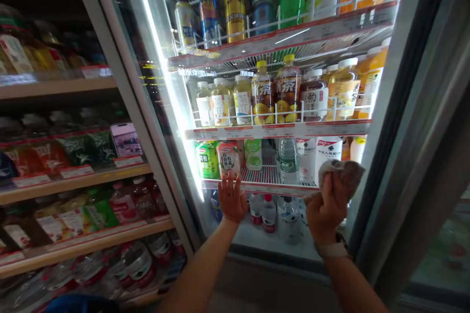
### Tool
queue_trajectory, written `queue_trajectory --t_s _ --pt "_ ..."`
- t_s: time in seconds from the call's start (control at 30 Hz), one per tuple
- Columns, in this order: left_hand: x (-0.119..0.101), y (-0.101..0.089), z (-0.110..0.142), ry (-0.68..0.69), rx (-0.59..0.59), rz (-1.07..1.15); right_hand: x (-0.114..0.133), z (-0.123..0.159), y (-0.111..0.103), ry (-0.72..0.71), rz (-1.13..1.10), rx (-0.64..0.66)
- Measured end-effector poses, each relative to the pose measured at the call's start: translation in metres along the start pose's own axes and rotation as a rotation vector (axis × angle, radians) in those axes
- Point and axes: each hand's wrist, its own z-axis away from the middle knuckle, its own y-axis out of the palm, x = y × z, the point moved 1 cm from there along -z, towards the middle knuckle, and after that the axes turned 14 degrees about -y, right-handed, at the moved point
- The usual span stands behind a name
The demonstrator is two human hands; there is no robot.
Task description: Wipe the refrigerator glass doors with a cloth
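Observation:
My right hand (328, 205) grips a crumpled greyish cloth (345, 176) in front of the right end of the third shelf, before tall white bottles (328, 152). Fingers stretched upward, my left hand (232, 198) is at the front edge of the same shelf, just below a red-labelled drink bottle (228, 156); whether the fingertips touch the bottle or the shelf edge I cannot tell. A green bottle (206, 159) stands left of it and a pale green carton-like drink (253, 154) to its right. Further right is a clear water bottle (288, 159).
Lit fridge shelves above hold tea bottles (288, 88) and cans (235, 12) behind white wire rails (279, 120). Water bottles (269, 212) stand at the bottom. Metal door frame (147, 107) bounds the left side. Wooden shelves (73, 183) with drinks line the left.

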Motion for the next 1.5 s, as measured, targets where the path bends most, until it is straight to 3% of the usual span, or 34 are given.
queue_trajectory --t_s 0.37,0.5,0.6,0.73,0.87,1.0,1.17,1.3,1.4,1.5 --pt "-0.003 -0.002 -0.004 0.007 0.001 -0.007 0.067 0.078 0.007 -0.36 -0.342 0.432" --pt "-0.002 -0.002 -0.003 0.02 -0.001 -0.034 0.082 0.109 0.012 -0.501 -0.49 0.511" --pt "-0.001 -0.002 -0.004 0.029 -0.002 -0.046 0.084 0.115 0.015 -0.534 -0.518 0.543" --pt "0.0 -0.002 -0.005 0.037 -0.022 -0.055 0.08 0.099 0.013 -0.579 -0.547 0.576" --pt "0.0 -0.001 -0.006 0.042 -0.027 -0.045 0.068 0.073 0.007 -0.585 -0.516 0.543" --pt "0.001 0.0 -0.005 0.024 -0.007 -0.02 0.039 0.048 -0.004 -0.52 -0.373 0.498" --pt "0.002 0.003 -0.002 0.011 -0.005 0.004 -0.023 0.019 -0.023 -0.288 -0.106 0.271" --pt "0.002 0.002 -0.003 0.013 -0.01 0.004 -0.059 0.0 -0.03 0.015 0.13 0.004" --pt "0.001 0.001 -0.003 0.02 -0.023 0.012 -0.058 -0.003 -0.026 0.117 0.163 -0.063" --pt "0.002 0.002 -0.003 0.008 -0.008 0.001 -0.036 0.002 -0.017 0.115 0.101 -0.06"
